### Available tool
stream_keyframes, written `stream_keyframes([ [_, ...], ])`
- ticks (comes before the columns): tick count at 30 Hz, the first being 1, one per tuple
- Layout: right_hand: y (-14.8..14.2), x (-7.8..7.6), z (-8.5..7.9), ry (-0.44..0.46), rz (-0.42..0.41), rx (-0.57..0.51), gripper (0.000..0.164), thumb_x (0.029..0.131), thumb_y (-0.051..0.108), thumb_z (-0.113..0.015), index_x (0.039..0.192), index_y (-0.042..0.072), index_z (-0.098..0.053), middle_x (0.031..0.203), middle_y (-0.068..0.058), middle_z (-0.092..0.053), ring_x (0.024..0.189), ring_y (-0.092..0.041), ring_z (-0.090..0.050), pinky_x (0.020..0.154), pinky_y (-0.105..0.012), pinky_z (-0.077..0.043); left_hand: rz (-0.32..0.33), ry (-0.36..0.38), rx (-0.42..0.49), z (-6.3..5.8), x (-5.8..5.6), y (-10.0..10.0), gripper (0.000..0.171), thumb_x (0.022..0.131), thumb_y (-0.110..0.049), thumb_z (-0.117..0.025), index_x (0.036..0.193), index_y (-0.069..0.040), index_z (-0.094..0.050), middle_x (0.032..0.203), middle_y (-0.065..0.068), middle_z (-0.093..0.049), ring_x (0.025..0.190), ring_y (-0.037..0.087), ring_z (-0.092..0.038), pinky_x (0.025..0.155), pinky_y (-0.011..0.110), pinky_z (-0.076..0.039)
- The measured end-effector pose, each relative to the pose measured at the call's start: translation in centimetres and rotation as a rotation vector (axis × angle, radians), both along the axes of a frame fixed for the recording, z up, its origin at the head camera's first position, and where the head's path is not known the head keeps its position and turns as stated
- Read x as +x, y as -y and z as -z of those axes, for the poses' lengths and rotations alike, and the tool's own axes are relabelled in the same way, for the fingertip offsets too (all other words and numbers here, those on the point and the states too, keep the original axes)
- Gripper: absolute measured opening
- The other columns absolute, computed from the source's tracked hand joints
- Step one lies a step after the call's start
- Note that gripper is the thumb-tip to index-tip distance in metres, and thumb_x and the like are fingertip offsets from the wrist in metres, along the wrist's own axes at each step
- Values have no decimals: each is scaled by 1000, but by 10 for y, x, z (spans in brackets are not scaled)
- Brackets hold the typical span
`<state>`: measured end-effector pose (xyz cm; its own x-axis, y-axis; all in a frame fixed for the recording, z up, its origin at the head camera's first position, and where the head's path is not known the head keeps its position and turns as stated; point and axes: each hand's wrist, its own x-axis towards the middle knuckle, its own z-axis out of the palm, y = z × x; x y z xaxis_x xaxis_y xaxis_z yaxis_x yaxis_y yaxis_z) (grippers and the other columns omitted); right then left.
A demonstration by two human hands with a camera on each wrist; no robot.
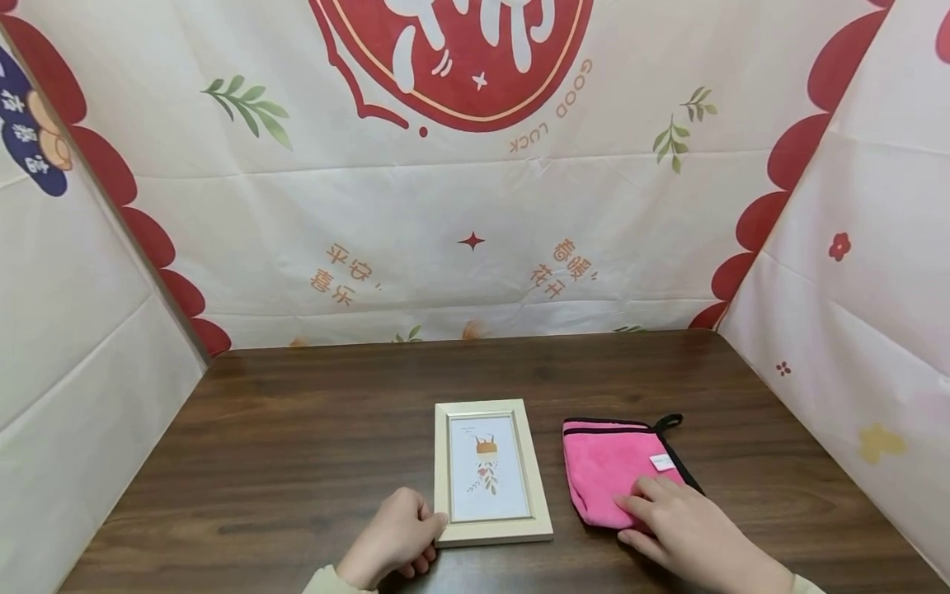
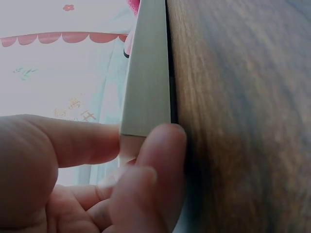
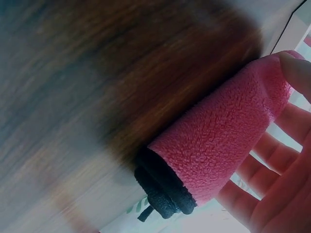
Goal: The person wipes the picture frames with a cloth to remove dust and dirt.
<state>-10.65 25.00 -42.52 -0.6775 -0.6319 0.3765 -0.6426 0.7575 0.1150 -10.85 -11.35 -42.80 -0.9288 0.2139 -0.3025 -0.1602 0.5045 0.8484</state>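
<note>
A cream picture frame (image 1: 493, 530) lies face up on the brown table, with a small printed picture behind its pane. My left hand (image 1: 398, 533) pinches its near left corner; in the left wrist view the thumb (image 2: 87, 143) is on the face side and a fingertip (image 2: 163, 145) on the edge by the table. To the right lies a folded pink cloth (image 1: 599, 470) with black trim, a hanging loop and a white label. My right hand (image 1: 679, 521) grips its near edge, fingers over the top and thumb (image 3: 297, 73) at the end fold.
The dark wood table (image 1: 312, 429) runs back to a white printed curtain (image 1: 416, 206) with a red scalloped border. More curtain hangs along the left and right sides. A narrow strip of table separates the picture frame from the cloth.
</note>
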Motion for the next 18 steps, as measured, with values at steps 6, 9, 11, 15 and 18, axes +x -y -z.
stream_keyframes([
  [6,2,-1,0,-17,-8,-12,28,74,41,-77,90,20,-69,79,15,-46,68,0,-39,60,-23,-41,-3,-8,-6,-1,0,1,31,87,-16,-61,59,-7,-52,47,1,-54,35,6,-49,33,19,-39],
  [9,2,-1,-1,-19,-2,-24,27,74,42,-76,89,21,-69,78,16,-45,68,0,-39,60,-23,-41,7,-20,-15,-1,0,2,31,88,-17,-60,60,-6,-53,47,1,-55,35,6,-49,33,21,-40],
  [11,4,-1,-2,-12,12,-30,27,75,43,-76,89,22,-68,78,17,-44,68,1,-38,59,-22,-41,19,-24,-19,0,0,3,31,89,-18,-60,62,-5,-53,48,1,-55,36,6,-49,33,21,-41],
  [15,8,-1,-6,25,66,-33,26,78,47,-72,88,23,-68,76,18,-44,67,2,-38,57,-22,-41,34,-33,-24,1,2,6,32,92,-23,-58,65,-5,-54,49,1,-54,36,7,-48,33,22,-40],
  [18,13,-1,-10,66,118,-26,27,81,49,-69,89,23,-70,76,18,-47,66,2,-41,57,-23,-43,39,-88,-59,-1,1,8,32,93,-25,-57,67,-6,-54,49,0,-52,36,8,-46,34,23,-40],
])
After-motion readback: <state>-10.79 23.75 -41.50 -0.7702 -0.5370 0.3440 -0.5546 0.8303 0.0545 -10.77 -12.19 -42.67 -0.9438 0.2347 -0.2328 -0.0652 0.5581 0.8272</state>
